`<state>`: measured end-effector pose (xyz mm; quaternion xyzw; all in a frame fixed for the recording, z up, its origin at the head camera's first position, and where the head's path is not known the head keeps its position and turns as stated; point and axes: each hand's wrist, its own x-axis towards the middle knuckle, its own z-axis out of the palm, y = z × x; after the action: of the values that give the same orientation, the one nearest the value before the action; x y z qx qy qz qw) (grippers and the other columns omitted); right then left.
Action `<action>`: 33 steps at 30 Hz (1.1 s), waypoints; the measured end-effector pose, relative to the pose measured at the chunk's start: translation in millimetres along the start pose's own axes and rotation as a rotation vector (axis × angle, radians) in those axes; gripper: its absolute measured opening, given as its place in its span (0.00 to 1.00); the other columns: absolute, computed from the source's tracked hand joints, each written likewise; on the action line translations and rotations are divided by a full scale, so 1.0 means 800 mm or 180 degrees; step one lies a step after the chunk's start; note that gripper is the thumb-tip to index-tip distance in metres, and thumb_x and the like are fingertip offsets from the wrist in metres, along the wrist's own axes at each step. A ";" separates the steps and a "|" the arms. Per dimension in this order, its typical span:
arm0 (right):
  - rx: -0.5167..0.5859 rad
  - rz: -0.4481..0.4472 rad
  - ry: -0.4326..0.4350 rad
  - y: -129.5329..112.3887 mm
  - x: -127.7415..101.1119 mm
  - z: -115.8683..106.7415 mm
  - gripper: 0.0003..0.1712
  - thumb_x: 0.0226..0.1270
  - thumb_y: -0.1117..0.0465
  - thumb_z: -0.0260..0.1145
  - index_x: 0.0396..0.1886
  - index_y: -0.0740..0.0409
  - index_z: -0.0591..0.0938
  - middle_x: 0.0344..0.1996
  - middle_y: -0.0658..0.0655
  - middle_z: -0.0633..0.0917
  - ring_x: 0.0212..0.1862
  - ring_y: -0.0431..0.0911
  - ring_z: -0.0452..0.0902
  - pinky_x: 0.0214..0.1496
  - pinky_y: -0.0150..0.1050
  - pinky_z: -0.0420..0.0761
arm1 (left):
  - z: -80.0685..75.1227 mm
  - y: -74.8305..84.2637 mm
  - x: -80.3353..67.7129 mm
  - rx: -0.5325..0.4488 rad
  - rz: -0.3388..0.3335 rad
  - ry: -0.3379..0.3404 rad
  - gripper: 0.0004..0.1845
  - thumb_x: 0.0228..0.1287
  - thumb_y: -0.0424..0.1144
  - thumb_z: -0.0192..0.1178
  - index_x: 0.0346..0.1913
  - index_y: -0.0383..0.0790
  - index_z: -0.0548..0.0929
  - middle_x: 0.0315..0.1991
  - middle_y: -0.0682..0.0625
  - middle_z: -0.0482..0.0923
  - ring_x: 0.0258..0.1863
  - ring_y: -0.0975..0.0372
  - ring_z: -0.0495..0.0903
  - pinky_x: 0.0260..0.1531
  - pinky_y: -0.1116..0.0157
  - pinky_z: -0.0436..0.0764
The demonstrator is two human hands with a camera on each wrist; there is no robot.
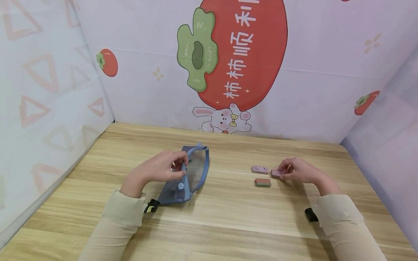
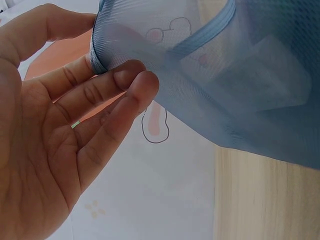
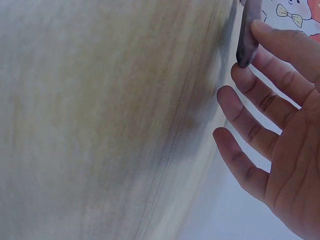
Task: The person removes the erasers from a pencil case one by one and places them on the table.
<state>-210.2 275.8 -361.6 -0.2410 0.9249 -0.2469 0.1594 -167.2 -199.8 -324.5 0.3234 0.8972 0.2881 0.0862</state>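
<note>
A blue mesh zipper pouch (image 1: 173, 194) lies at the left of the table, its zippered mouth spread wide. My left hand (image 1: 163, 166) pinches the pouch's near rim between thumb and fingers. In the left wrist view, a pale blocky shape (image 2: 267, 77) shows dimly through the mesh; its kind is unclear. Over on the right, my right hand (image 1: 298, 170) pinches a small purple eraser (image 1: 276, 174) between thumb and fingertips. The right wrist view shows this eraser (image 3: 248, 35) edge-on with a slanted end. The other fingers of that hand are spread.
Another purple eraser (image 1: 259, 169) lies just left of the held one. Nearer to me is an orange-and-green eraser (image 1: 262, 182). A printed cloth wall (image 1: 140, 98) closes off the back of the wooden table (image 1: 222, 224), with more cloth at both sides.
</note>
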 end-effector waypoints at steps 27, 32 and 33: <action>-0.0027 0.0020 -0.0094 0.003 0.006 0.004 0.10 0.62 0.62 0.70 0.40 0.60 0.83 0.33 0.51 0.82 0.35 0.40 0.72 0.38 0.34 0.74 | -0.004 0.000 -0.002 0.0042 0.0037 0.0036 0.09 0.60 0.37 0.63 0.42 0.40 0.79 0.30 0.56 0.79 0.29 0.68 0.76 0.33 0.69 0.77; -0.0019 0.0011 -0.0111 0.001 0.006 0.004 0.09 0.62 0.62 0.70 0.40 0.60 0.83 0.33 0.51 0.82 0.36 0.41 0.72 0.38 0.34 0.74 | -0.004 0.000 -0.003 0.0026 0.0047 0.0037 0.09 0.59 0.37 0.63 0.42 0.39 0.79 0.31 0.56 0.79 0.29 0.68 0.76 0.33 0.68 0.78; -0.0023 0.0009 -0.0113 0.001 0.005 0.004 0.09 0.62 0.62 0.70 0.40 0.60 0.83 0.33 0.51 0.82 0.36 0.41 0.72 0.38 0.34 0.75 | -0.004 0.001 -0.003 0.0025 0.0056 0.0037 0.10 0.59 0.37 0.63 0.42 0.38 0.79 0.31 0.56 0.79 0.29 0.68 0.76 0.33 0.68 0.78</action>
<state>-212.6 272.8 -365.2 -0.2447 0.9232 -0.2390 0.1753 -166.0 -202.4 -321.9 0.3300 0.8959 0.2872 0.0772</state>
